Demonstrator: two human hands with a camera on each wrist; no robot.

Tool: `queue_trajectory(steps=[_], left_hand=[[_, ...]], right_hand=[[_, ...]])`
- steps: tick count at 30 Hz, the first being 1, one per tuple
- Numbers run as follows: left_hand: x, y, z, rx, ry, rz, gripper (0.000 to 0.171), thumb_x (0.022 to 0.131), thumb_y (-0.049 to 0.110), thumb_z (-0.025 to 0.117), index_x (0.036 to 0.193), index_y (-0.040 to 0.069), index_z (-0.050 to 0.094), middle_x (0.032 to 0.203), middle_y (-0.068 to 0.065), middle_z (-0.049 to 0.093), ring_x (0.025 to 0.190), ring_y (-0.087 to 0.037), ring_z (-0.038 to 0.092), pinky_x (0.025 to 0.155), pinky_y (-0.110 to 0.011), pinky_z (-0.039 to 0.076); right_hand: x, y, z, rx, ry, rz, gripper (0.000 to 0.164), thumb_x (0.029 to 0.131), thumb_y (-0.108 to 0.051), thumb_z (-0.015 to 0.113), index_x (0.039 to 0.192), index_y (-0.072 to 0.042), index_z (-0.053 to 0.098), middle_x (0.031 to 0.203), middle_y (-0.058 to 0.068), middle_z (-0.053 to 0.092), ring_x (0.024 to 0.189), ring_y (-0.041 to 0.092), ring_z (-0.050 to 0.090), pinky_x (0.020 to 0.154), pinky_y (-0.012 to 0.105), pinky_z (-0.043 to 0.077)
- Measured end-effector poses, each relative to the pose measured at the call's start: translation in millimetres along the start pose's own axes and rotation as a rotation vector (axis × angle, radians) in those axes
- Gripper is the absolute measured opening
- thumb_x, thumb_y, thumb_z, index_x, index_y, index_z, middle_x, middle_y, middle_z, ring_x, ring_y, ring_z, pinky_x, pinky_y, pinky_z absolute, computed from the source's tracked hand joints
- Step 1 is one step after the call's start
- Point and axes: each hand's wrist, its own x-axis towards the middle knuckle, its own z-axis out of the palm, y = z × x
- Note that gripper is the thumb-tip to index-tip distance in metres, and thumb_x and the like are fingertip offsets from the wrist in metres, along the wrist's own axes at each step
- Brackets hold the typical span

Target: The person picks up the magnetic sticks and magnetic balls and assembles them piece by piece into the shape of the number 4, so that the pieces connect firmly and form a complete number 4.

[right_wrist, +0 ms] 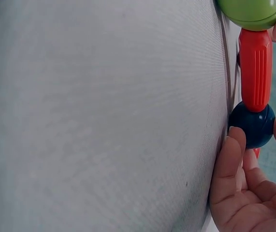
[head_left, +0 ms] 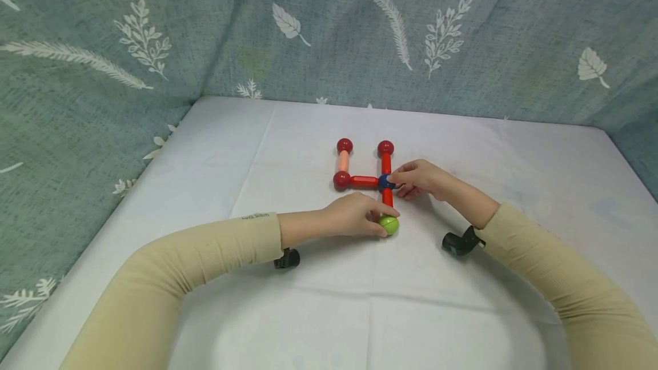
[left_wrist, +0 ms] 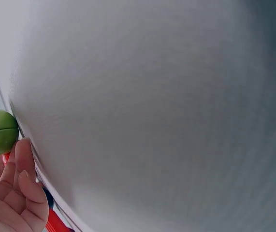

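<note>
A figure of balls and rods lies on the white cloth. My left hand (head_left: 354, 216) pinches the green ball (head_left: 389, 224) at its near end between thumb and fingers. A red rod (right_wrist: 256, 70) joins that ball to the dark blue ball (right_wrist: 252, 124). My right hand (head_left: 422, 179) pinches the blue ball from the right. From the blue ball, one red rod (head_left: 386, 163) runs back to a red ball (head_left: 385, 148). Another red rod (head_left: 364, 181) goes left to a second red ball (head_left: 341, 180). There a pale orange rod (head_left: 343, 161) leads to a third red ball (head_left: 345, 145).
A white cloth (head_left: 288, 313) covers the table, with fold lines across it. Green-blue fabric with white leaf prints (head_left: 329, 33) hangs behind and at the left. Small black cameras sit under both wrists, the right one (head_left: 460, 241) near the cloth.
</note>
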Motion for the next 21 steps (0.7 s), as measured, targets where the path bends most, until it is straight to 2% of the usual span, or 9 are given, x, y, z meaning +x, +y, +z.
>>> queue_trajectory(steps=[15,18,21], left_hand=[[-0.4,-1.1,-0.2,-0.023,-0.01,-0.039,0.049,0.08,0.026,0.071,0.127,0.024,0.056,0.086,0.005,0.066,0.082,-0.007,0.058,0.067,-0.016,0.044],[-3.2,-2.7,-2.9,-0.052,0.024,-0.04,0.051,0.081,0.025,0.07,0.129,0.023,0.054,0.092,0.005,0.066,0.084,-0.007,0.058,0.067,-0.016,0.045],[-9.4,-7.2,-11.2,-0.097,0.104,-0.053,0.051,0.081,0.023,0.07,0.13,0.023,0.053,0.098,0.003,0.065,0.08,-0.009,0.057,0.065,-0.018,0.046]], right_hand=[[2.8,2.4,-1.3,0.012,-0.012,0.01,0.045,0.089,-0.028,0.058,0.12,0.004,0.048,0.094,0.009,0.058,0.07,0.013,0.06,0.072,0.024,0.052],[1.4,3.5,-3.0,0.006,-0.025,0.003,0.049,0.09,-0.031,0.056,0.124,0.004,0.046,0.098,0.011,0.058,0.074,0.014,0.061,0.075,0.026,0.052],[-3.3,4.5,-8.9,-0.024,-0.014,-0.013,0.054,0.092,-0.034,0.053,0.128,0.003,0.043,0.106,0.015,0.058,0.08,0.016,0.062,0.08,0.029,0.051]])
